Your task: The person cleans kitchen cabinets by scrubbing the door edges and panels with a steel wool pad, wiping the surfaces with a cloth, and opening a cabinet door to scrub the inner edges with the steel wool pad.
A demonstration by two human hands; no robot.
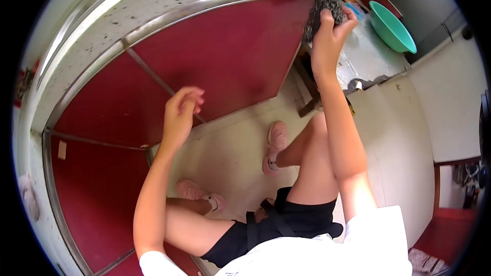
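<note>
1. The left hand hangs before the red cabinet, apart from it, fingers loosely bent with nothing visible in them.
2. The right hand reaches to the cabinet's right end, thumb and forefinger curled around a shaggy grey rag – the other fingers are hidden, so how firmly they grip I cannot tell.
3. The rag, at that same end, looks light, soft and limp, nothing fragile; it probably sags unless bunched. The thick middle seems the best hold – a loose edge would let it flop. Whether it is wet and slippery doesn't show.
4. Just beyond the cabinet's right end stands a table, bearing a green basin.
</note>
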